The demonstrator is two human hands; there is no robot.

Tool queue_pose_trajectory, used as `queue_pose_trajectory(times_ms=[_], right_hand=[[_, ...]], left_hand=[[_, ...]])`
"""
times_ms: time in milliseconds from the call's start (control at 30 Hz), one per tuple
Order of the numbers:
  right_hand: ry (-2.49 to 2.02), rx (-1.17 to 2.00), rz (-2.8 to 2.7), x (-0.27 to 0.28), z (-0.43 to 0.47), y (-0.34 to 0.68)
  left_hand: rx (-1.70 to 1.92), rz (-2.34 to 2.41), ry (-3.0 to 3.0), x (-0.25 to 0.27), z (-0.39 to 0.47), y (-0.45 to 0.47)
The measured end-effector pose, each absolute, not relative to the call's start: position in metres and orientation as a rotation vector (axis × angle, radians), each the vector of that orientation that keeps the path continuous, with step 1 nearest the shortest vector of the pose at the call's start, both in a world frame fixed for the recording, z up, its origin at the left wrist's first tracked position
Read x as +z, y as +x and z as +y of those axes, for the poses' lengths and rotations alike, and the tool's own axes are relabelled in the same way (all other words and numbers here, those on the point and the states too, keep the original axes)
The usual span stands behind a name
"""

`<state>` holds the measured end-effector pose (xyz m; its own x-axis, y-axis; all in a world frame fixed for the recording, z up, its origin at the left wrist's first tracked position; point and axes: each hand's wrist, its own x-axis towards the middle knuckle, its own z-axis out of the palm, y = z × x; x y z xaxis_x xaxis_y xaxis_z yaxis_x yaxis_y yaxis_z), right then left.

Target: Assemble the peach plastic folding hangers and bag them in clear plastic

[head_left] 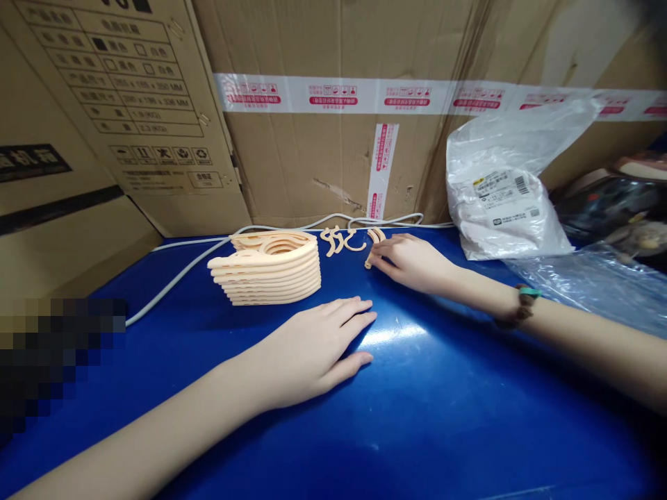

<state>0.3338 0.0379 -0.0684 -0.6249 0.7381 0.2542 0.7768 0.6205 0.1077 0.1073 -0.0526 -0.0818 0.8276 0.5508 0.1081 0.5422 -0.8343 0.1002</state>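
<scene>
My left hand (pixel 315 344) lies palm down on the blue tabletop (pixel 406 430), its fingers stretched out and holding nothing. Just beyond it stands a neat stack of peach plastic hanger bodies (pixel 265 267), several layers high. Farther right, my right hand (pixel 414 260) has its fingertips closed on a small peach plastic hook (pixel 369 263); the fingers partly cover it. Another curved piece shows just behind those fingers. Between the stack and my right hand, several loose hooks, among them a wide curved hook (pixel 355 241), lie near the back edge.
A tall cardboard box (pixel 333 160) with printed tape rises behind the table, and a second carton (pixel 130 125) stands at the left. A white cable (pixel 180 290) runs along the back. On the right are a white plastic bag (pixel 505 201) and clear plastic film (pixel 599 278).
</scene>
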Motion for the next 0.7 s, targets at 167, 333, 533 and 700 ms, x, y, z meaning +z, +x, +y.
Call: queue_pose_trajectory(times_ms=[167, 333, 533, 700], right_hand=[[-1.142, -0.288, -2.689, -0.069, 0.013, 0.334], [-0.967, 0.235, -2.58, -0.059, 0.003, 0.338], [-1.053, -0.027, -2.585, -0.057, 0.049, 0.338], [-1.017, -0.133, -2.694, -0.069, 0.07, 0.327]], left_hand=[[0.307, 0.843, 2.938, -0.079, -0.054, 0.109], [0.547, 0.91, 2.941, -0.074, -0.057, 0.111], [0.566, 0.94, 2.952, -0.082, -0.054, 0.11], [0.571, 0.856, 2.968, -0.081, -0.051, 0.108]])
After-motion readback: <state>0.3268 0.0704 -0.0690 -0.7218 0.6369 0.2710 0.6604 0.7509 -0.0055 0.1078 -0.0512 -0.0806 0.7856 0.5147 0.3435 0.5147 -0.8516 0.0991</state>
